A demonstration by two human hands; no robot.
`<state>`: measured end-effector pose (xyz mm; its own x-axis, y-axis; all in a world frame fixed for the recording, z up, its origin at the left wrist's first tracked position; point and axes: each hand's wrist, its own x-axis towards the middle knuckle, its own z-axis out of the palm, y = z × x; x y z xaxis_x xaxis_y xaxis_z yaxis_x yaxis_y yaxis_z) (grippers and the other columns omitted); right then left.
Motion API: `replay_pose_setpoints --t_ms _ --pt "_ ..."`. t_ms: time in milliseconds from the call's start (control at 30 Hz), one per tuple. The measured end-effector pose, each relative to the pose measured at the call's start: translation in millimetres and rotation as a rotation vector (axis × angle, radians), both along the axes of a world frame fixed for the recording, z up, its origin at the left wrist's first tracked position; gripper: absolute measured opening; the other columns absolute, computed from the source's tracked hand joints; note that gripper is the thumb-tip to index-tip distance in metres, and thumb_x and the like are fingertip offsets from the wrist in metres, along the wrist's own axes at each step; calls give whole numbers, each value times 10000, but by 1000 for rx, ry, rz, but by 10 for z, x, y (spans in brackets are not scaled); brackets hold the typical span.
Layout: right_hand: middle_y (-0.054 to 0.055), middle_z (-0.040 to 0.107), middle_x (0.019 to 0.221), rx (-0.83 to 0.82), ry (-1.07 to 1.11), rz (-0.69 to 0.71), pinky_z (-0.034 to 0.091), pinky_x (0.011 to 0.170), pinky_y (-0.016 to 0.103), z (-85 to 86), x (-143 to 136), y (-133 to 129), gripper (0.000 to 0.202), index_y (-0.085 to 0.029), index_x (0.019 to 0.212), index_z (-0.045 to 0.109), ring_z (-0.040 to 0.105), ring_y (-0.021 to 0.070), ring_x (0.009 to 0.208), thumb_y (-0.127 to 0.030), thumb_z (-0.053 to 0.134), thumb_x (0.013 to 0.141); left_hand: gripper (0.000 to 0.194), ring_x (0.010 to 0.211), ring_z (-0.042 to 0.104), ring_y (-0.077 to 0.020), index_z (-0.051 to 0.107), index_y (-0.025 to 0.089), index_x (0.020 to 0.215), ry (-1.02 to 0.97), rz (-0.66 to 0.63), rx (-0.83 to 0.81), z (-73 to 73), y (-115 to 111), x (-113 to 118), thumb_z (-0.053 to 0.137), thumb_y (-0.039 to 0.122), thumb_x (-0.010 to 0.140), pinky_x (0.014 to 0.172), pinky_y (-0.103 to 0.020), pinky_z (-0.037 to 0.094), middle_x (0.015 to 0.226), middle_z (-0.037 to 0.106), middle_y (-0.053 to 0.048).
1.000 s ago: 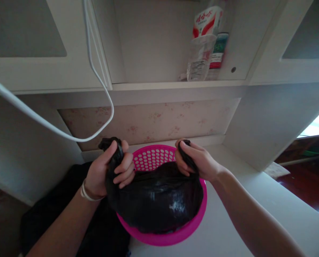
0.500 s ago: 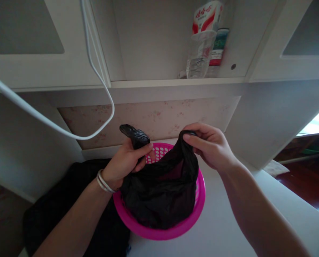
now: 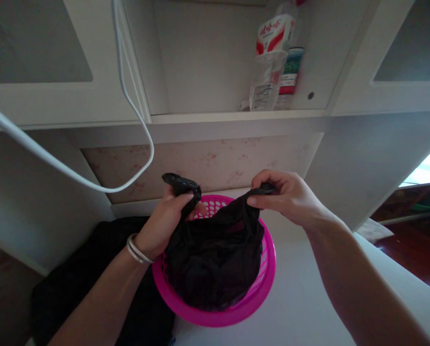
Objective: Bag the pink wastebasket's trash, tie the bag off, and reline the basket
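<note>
A black plastic bag (image 3: 215, 259) fills a round pink perforated basket (image 3: 261, 288) on a white desk (image 3: 301, 307). My left hand (image 3: 166, 221), with bracelets at the wrist, grips the bag's left edge, bunched and sticking up above the fingers. My right hand (image 3: 285, 197) pinches the bag's right edge between thumb and fingers and holds it up over the basket's far rim. The bag's mouth hangs slack between both hands.
A dark cloth (image 3: 92, 278) lies at the desk's left edge beside the basket. A white cable (image 3: 135, 110) loops down from above. A clear bottle (image 3: 263, 81) and cartons stand on the shelf overhead. Wooden floor (image 3: 413, 235) shows to the right.
One second ago both hands clenched the bag's ends low over the basket. They have since lifted the edges and now pinch them higher; the bag sags deeper into the basket.
</note>
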<state>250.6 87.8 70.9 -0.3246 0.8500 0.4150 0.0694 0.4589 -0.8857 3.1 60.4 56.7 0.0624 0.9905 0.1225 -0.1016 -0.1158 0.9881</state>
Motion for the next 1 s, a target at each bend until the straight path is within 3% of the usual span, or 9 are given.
replay_pose_setpoints --t_ms 167,333,433,533,633,733,833,900,1000 --pt "17 702 837 153 -56 -31 451 562 234 29 -78 -53 219 -209 964 757 598 124 670 -341 785 791 209 329 377 -72 483 222 872 186 -53 77 -10 120 64 668 303 821 353 -203 220 567 639 45" --pt "12 692 803 187 -132 -29 431 569 238 43 -198 -119 107 -212 891 757 589 129 691 -302 714 852 116 433 400 -67 616 183 829 196 -5 18 -34 183 98 697 238 766 424 -200 241 552 533 68" --pt "-2 649 730 151 -145 -43 406 534 240 27 -226 -115 198 -199 878 722 554 126 641 -380 762 807 195 469 373 -81 686 184 926 210 -118 -29 -74 169 87 704 322 789 453 -228 236 583 496 69" --pt "-48 548 618 185 -249 -144 331 473 231 16 -235 -116 340 -198 818 653 456 99 548 -421 862 669 146 505 393 -106 684 193 845 127 -179 -50 -108 147 54 622 325 830 500 -246 294 567 476 62" --pt "-65 513 601 337 -365 -277 327 502 230 23 -247 -128 265 -202 760 593 431 86 550 -331 821 723 173 615 493 -130 714 201 893 79 -86 -9 -106 133 27 585 293 824 584 -250 375 704 615 22" --pt "-45 600 703 420 -400 -251 385 583 234 30 -256 -126 60 -205 831 638 505 89 616 -172 686 813 187 748 564 -141 730 196 885 165 28 83 -86 126 18 564 260 827 643 -236 410 890 699 -12" --pt "-43 618 777 373 -293 -151 403 567 229 4 -267 -104 278 -236 1048 633 536 94 633 -158 717 795 261 662 560 -131 672 226 1087 171 70 86 -100 139 21 591 316 855 563 -220 393 793 676 15" --pt "-66 595 750 318 -97 -85 391 509 217 -34 -289 -90 428 -262 1117 541 526 91 588 -165 767 767 429 525 499 -117 524 276 1254 116 103 62 -135 165 20 641 343 846 482 -205 336 655 607 71" --pt "-74 588 742 346 146 -73 411 501 213 -98 -338 -80 448 -265 970 488 536 89 583 -140 829 707 195 454 410 -91 516 248 967 204 185 181 -178 205 15 660 277 840 463 -197 295 545 484 107"
